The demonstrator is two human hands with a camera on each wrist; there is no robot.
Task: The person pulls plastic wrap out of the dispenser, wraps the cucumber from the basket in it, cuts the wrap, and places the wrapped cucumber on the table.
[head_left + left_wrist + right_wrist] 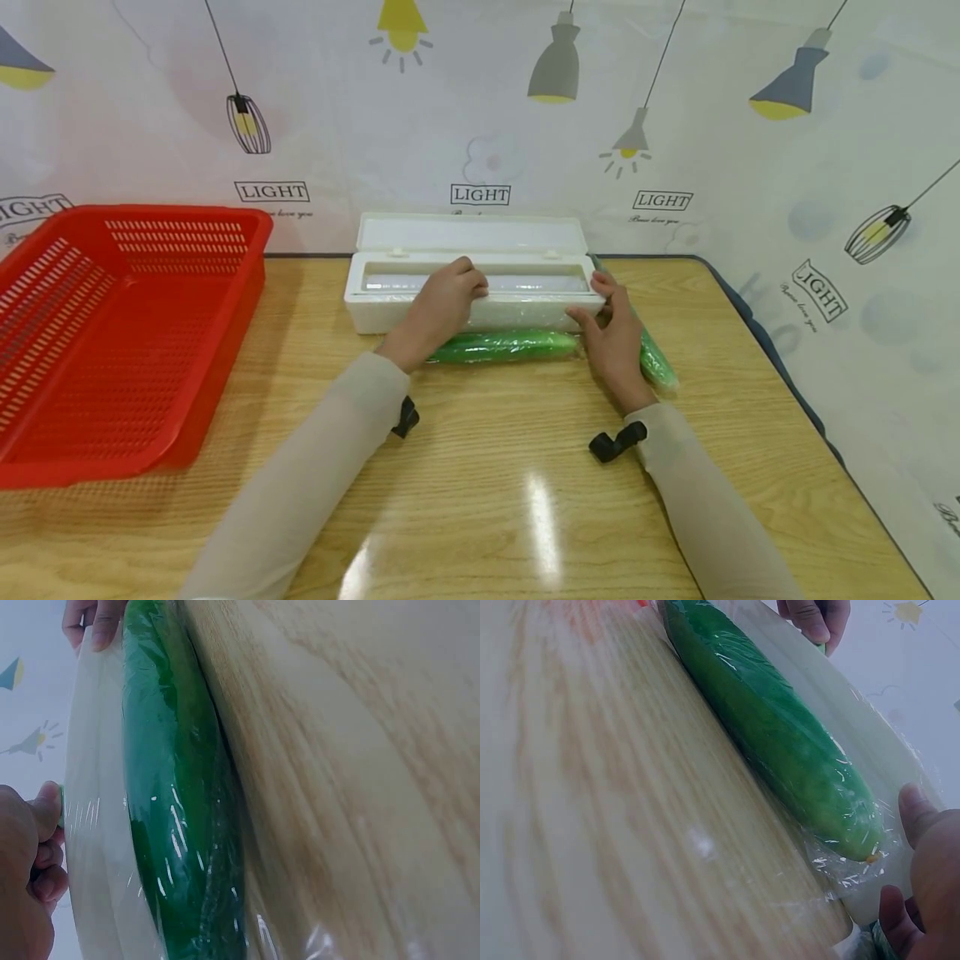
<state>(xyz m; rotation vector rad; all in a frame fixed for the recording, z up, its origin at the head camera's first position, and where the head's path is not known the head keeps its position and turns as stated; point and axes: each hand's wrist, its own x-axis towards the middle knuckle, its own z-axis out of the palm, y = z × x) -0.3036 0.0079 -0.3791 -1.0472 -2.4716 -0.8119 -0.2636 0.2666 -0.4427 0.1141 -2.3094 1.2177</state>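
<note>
A white cling film dispenser box [472,315] stands at the back of the table with its lid raised and a film roll inside. Clear film hangs over its front. My left hand [444,302] pinches a small green slide cutter [61,807] at the box's front top edge; the fingers mostly hide it. At the box's right end, my right hand [617,342] grips the corner, thumb on the front and fingers around the end. A film-wrapped cucumber [510,346] lies along the front of the box. Another wrapped cucumber [658,363] lies slanted behind my right hand, partly hidden.
A red plastic basket [180,433] stands at the left of the wooden table [480,500]. Behind the box rises a wall covering [420,133] printed with lamps, and it continues along the right edge of the table.
</note>
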